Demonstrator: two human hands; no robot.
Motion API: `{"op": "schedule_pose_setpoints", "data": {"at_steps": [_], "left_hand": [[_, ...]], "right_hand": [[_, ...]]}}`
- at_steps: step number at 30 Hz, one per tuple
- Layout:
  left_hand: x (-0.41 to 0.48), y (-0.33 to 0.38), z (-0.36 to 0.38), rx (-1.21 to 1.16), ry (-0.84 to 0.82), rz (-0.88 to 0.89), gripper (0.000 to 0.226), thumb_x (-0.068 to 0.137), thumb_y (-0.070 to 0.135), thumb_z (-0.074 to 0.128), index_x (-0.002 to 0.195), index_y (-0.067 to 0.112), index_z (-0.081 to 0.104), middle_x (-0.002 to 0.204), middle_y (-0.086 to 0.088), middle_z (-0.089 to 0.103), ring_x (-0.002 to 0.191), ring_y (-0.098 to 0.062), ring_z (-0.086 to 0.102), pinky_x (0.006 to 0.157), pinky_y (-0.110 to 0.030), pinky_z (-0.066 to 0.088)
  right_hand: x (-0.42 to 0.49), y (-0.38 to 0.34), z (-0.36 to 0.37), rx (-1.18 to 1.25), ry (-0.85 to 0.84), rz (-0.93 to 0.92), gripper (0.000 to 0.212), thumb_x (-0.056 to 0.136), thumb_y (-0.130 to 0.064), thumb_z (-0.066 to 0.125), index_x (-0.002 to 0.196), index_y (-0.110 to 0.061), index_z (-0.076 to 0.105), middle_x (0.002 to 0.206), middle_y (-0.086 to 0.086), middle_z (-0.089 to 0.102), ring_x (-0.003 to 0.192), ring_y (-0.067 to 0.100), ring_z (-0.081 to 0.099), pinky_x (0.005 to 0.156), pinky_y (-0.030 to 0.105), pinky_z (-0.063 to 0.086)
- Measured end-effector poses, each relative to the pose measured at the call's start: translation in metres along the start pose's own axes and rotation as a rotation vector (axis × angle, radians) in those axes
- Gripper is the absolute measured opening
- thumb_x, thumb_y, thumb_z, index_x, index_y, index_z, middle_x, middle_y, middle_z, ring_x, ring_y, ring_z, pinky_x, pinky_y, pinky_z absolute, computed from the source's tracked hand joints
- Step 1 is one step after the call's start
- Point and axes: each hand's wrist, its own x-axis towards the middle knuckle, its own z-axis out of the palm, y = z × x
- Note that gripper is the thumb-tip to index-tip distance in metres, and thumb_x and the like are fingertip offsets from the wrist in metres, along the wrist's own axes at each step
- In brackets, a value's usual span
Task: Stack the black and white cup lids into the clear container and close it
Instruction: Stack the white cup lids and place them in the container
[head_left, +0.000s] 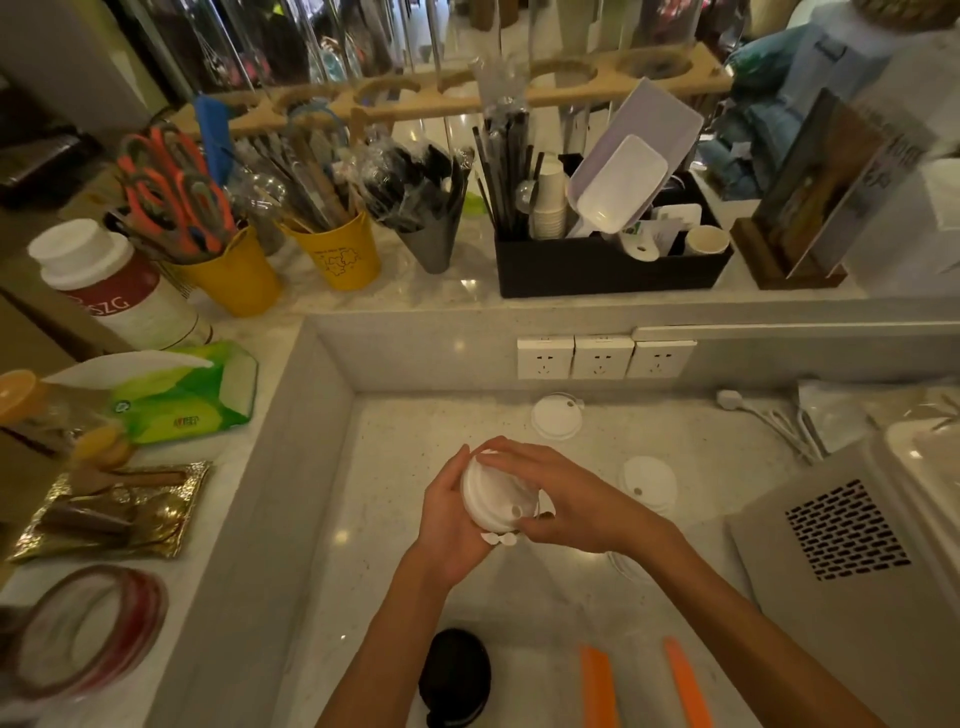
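We hold white lid stack (496, 493) above counter (395, 467): left hand (447, 519) cupped round it, right hand (571, 504) pinching lower rim. Risk: uneven nesting, stack slips apart, lids drop onto counter.

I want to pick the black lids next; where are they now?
In the head view, the black lids lie on the counter at the bottom centre, nearest the person, just left of the orange clips.
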Motion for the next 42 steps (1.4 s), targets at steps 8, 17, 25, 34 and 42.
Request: {"op": "schedule_pose_setpoints", "data": {"at_steps": [8, 17, 25, 34, 42], "left_hand": [[0.004, -0.013, 0.016, 0.018, 0.109, 0.024, 0.062, 0.099, 0.054, 0.049, 0.144, 0.012, 0.053, 0.135, -0.018, 0.060, 0.126, -0.037, 0.055, 0.111, -0.054, 0.039], [0.002, -0.015, 0.021, 0.074, -0.076, -0.047, 0.045, 0.086, 0.029, 0.074, 0.127, 0.013, 0.064, 0.125, -0.022, 0.064, 0.111, -0.039, 0.064, 0.090, -0.057, 0.054], [0.010, -0.019, 0.000, -0.129, 0.129, -0.114, 0.024, 0.081, 0.022, 0.071, 0.104, 0.019, 0.066, 0.125, -0.017, 0.061, 0.112, -0.039, 0.060, 0.090, -0.055, 0.050], [0.006, -0.021, -0.012, -0.121, 0.153, -0.159, 0.027, 0.085, 0.030, 0.075, 0.108, 0.018, 0.066, 0.126, -0.019, 0.060, 0.113, -0.041, 0.059, 0.095, -0.059, 0.050], [0.008, -0.010, 0.006, 0.116, 0.065, -0.183, 0.055, 0.092, 0.055, 0.061, 0.131, 0.016, 0.061, 0.134, -0.023, 0.059, 0.120, -0.041, 0.056, 0.100, -0.057, 0.046]], "right_hand": [[-0.011, -0.001, 0.004, 0.016, 0.061, 0.126, 0.079, 0.084, -0.035, 0.076, 0.151, -0.036, 0.034, 0.156, -0.023, 0.030, 0.141, 0.009, 0.031, 0.113, 0.039, 0.039], [-0.031, 0.018, 0.003, 0.493, 0.136, 0.206, 0.058, 0.090, -0.061, 0.058, 0.144, -0.047, 0.044, 0.145, -0.031, 0.046, 0.131, -0.004, 0.049, 0.100, 0.019, 0.050], [-0.078, 0.127, 0.047, -0.020, 0.216, 1.070, 0.077, 0.089, -0.064, 0.056, 0.149, -0.018, 0.040, 0.143, 0.016, 0.052, 0.131, 0.036, 0.049, 0.109, 0.042, 0.041], [-0.091, 0.122, 0.081, -0.040, 0.276, 0.961, 0.080, 0.087, -0.046, 0.069, 0.153, -0.024, 0.030, 0.152, 0.013, 0.035, 0.137, 0.033, 0.038, 0.110, 0.041, 0.040], [-0.066, 0.027, 0.011, 0.160, 0.209, 0.234, 0.079, 0.081, -0.056, 0.070, 0.146, -0.057, 0.024, 0.150, -0.036, 0.022, 0.138, -0.012, 0.027, 0.110, 0.021, 0.036]]}}
